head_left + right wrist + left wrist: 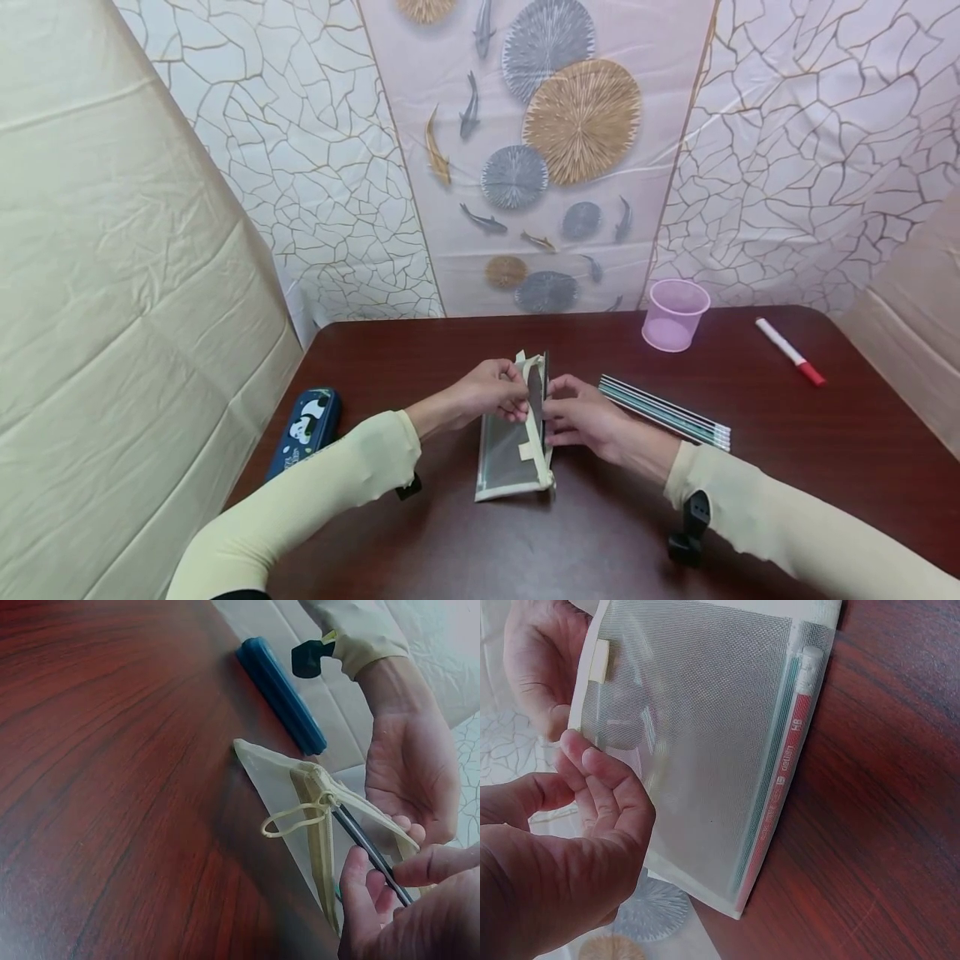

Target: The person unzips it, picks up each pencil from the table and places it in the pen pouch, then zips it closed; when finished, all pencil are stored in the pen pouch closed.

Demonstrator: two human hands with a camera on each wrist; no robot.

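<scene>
A mesh pencil pouch (510,458) with cream trim stands on edge on the table, its zipped mouth gaping upward. My left hand (495,392) pinches the near side of that mouth between thumb and fingers. On the other side, my right hand (588,421) grips a slim dark pencil (367,846), which lies lengthwise within the pouch opening. Through the mesh in the left wrist view, a red HB pencil (784,772) and a green pencil (763,776) lie along the pouch's bottom. A cream cord loop (289,825) hangs from the zip end.
Several teal-and-white pencils (663,412) lie side by side just right of my right hand. Farther back are a pink cup (675,317) and a white marker with a red cap (791,352). A blue panda pencil case (306,429) sits at the left edge.
</scene>
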